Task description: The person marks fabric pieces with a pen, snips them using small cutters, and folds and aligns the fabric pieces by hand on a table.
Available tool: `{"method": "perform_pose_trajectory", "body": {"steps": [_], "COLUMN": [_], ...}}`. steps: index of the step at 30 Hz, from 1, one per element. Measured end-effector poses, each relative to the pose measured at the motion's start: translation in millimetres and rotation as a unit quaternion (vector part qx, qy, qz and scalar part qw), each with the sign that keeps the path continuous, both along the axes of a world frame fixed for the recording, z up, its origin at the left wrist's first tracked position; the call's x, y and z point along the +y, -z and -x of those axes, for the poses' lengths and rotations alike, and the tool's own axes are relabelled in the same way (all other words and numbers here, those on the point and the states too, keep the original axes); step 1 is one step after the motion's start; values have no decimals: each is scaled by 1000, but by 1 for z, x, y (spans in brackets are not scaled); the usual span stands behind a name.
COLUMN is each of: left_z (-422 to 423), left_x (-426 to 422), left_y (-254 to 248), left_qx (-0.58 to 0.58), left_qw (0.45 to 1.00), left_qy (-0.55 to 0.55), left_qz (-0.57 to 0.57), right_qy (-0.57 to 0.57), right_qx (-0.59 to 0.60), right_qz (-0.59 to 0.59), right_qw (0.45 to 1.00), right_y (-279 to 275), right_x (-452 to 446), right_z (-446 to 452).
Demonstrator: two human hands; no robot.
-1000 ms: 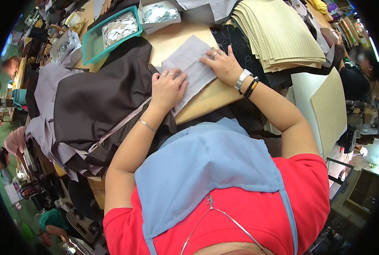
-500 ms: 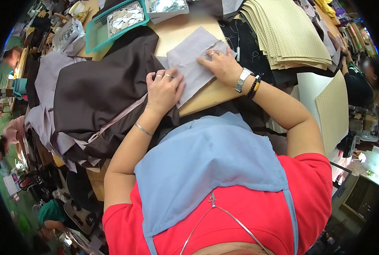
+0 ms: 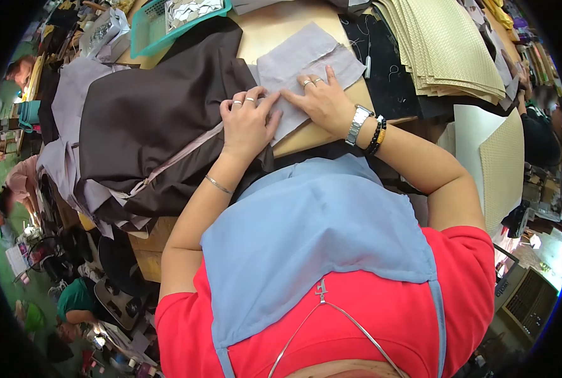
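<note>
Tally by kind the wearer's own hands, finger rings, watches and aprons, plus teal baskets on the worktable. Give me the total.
Hands: 2 (left hand, right hand)
Rings: 4, two on each hand
Watch: 1
Apron: 1
Teal basket: 1
Total: 9

Lilac-grey cloth [image 3: 292, 60], upper centre; dark brown fabric [image 3: 149, 116], left; teal basket [image 3: 146, 45], upper left; cream, weave-patterned sheets [image 3: 441, 47], upper right.
</note>
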State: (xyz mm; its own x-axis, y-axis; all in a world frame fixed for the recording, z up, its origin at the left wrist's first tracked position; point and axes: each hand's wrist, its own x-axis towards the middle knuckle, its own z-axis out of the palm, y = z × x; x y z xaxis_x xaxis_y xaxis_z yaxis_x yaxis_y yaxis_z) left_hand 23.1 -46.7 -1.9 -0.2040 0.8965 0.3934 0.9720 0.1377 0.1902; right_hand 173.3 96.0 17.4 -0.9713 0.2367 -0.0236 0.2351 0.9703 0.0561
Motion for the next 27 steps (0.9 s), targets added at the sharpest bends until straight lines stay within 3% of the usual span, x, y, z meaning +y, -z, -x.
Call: {"method": "perform_pose_trajectory", "body": {"steps": [3, 8, 27], "left_z": [2, 5, 8], "left_x": [-5, -10, -10], "left_y": [4, 0, 2], "left_qx": [-45, -100, -102], "left_qw": [999, 994, 994], "left_qy": [-27, -52, -31], "left_qz": [-10, 3, -18], "right_qy": [-45, -36, -30], "right_qx": [73, 58, 108], "right_qz": [25, 55, 169], "right_qw": [996, 996, 979], "right_y": [11, 11, 15], "right_x": [0, -1, 11], "right_z": [5, 8, 16]}}
